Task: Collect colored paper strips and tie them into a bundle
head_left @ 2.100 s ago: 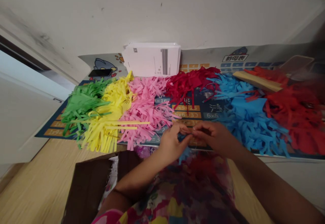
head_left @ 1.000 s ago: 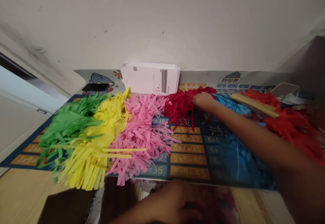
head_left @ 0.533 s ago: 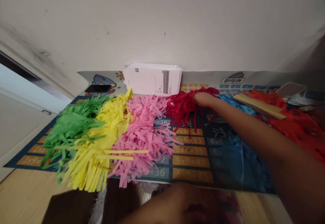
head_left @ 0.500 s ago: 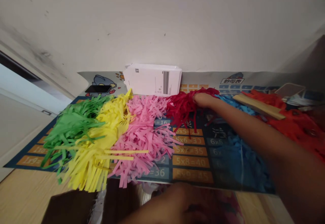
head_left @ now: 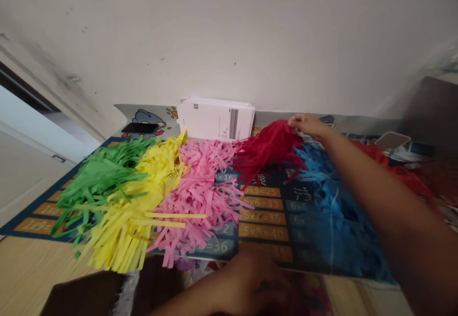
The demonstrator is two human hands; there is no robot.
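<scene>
At the back of the sheet, my right hand [head_left: 307, 125] pinches the end of a red paper tassel [head_left: 270, 146]; its fringed strips hang down over the sheet. Low in the view, my left hand [head_left: 252, 275] is near the front edge, its fingers dark and smeared by motion, so what they hold cannot be made out. Left of the red tassel lie pink tassels [head_left: 200, 187], yellow tassels [head_left: 143, 201] and green tassels [head_left: 107, 168]. Blue tassels [head_left: 343, 215] lie beneath my right forearm, which partly covers them.
A printed times-table sheet [head_left: 265, 218] covers the surface. White packs [head_left: 214, 118] lean on the wall behind. A dark phone [head_left: 140, 128] lies at back left. Orange-red tassels [head_left: 411, 177] lie at right, and an open brown box [head_left: 86, 294] stands below the front edge.
My right hand has moved slightly right and up, raising the end of the red tassel and spreading it out. The view has shifted slightly, and more of the blue tassels shows.
</scene>
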